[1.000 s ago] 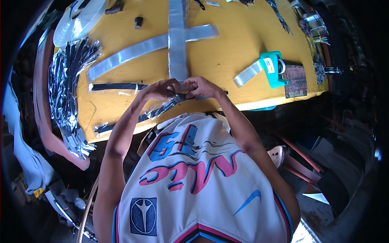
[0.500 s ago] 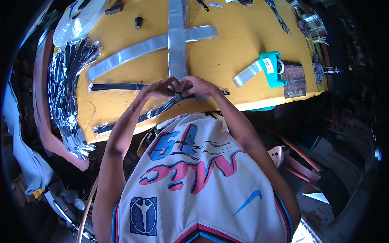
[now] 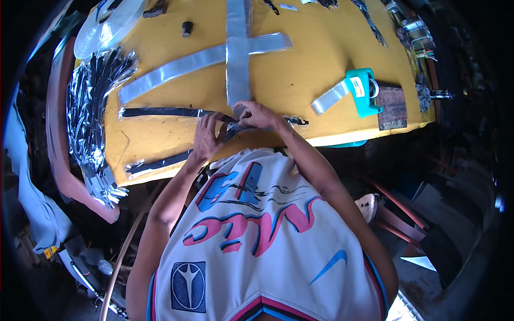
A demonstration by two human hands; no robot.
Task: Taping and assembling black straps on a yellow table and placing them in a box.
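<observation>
A long black strip in a clear plastic wrapper (image 3: 160, 112) lies crosswise near the table's front edge. On its middle part rests my left hand (image 3: 209, 136), fingers stretched forward and the thumb apart from them. Close by on the right, my right hand (image 3: 259, 115) is closed in a pinch at the strip; its fingertips partly hide what they grip. A second wrapped black strip (image 3: 160, 162) slants nearer to me, its right part hidden behind my left hand and wrist. Beyond my hands, a flat clear plastic sleeve (image 3: 237, 69) runs away from me across another clear sleeve (image 3: 171, 67).
Yellow table (image 3: 300, 75). At the left edge hangs a bundle of wrapped black strips (image 3: 99, 101), below a large roll of clear film (image 3: 110, 27). A teal tape dispenser (image 3: 364, 93) stands right, beside a dark rectangular block (image 3: 392, 107). A small black cylinder (image 3: 187, 29) sits farther back.
My left hand has drawn away from the right one, back and to the left, and its fingers have straightened. The right hand stays at nearly the same place.
</observation>
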